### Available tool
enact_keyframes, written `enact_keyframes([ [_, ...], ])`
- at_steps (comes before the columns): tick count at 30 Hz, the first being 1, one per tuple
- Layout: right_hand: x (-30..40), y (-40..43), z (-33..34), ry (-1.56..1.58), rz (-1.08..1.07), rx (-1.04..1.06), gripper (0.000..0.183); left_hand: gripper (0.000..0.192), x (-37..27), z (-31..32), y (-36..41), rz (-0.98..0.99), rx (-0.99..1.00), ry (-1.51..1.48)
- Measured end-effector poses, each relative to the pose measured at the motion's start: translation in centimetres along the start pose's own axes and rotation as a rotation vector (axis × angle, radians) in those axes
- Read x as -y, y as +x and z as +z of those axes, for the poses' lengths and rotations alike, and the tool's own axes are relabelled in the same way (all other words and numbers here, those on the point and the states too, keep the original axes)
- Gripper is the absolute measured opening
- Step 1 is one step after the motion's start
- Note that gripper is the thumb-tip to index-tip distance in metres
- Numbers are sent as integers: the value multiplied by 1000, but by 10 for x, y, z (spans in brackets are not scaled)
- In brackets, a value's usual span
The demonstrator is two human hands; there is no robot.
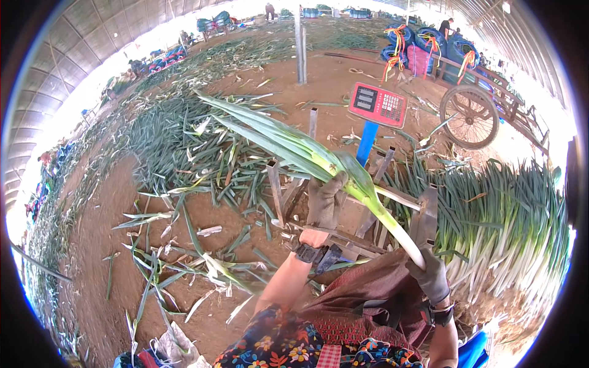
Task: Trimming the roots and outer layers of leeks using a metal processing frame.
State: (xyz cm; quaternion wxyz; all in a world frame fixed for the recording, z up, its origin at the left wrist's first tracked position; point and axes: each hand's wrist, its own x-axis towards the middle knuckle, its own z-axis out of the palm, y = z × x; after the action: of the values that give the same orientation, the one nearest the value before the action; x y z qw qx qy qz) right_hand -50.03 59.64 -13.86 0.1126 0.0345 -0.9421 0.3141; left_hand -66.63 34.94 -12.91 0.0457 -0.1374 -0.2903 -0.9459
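A long green onion (395, 226) slants across the space before me, leaves up to the left and white root end down by my lap. My left hand (326, 198), in a grey-brown glove, grips it at the green part where the leaves fan out. The gloved right hand (429, 274) is closed around the white end, whose tip is hidden in the fingers. Below the onion stands a metal frame (366, 224), partly covered by my arms and the brown cloth (363, 294) over my lap. Another white stalk (398, 198) lies across the frame behind the held one.
A red scale display (377, 105) rises on a blue post beyond the frame. Many onions (501, 225) lie stacked at right. Cut leaves (184, 142) heap at left, with scraps on the soil. Behind are a metal post (301, 50) and a two-wheeled cart (469, 117) beside tied bundles (430, 41).
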Motion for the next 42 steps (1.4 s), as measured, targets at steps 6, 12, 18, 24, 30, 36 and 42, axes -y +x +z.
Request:
enact_keyframes([
  [6,17,-10,-4,-23,-9,43,42,21,-2,-13,0,-4,-123,3],
  [12,23,-16,2,-19,87,16,27,45,-10,-31,1,-11,-30,135],
  [18,10,11,8,-366,-183,-118,31,48,-3,-15,-27,-484,-17,-31],
  [24,3,31,4,-774,-447,-228,59,26,2,-21,-10,-496,-25,-128],
  [30,-11,52,0,-669,-453,-253,50,31,18,-20,4,-512,26,-202],
  [36,-16,68,9,-636,-282,-225,39,51,69,5,2,-220,59,-251],
  [42,-28,75,14,-594,-236,-274,35,25,75,-12,36,-288,-81,-294],
])
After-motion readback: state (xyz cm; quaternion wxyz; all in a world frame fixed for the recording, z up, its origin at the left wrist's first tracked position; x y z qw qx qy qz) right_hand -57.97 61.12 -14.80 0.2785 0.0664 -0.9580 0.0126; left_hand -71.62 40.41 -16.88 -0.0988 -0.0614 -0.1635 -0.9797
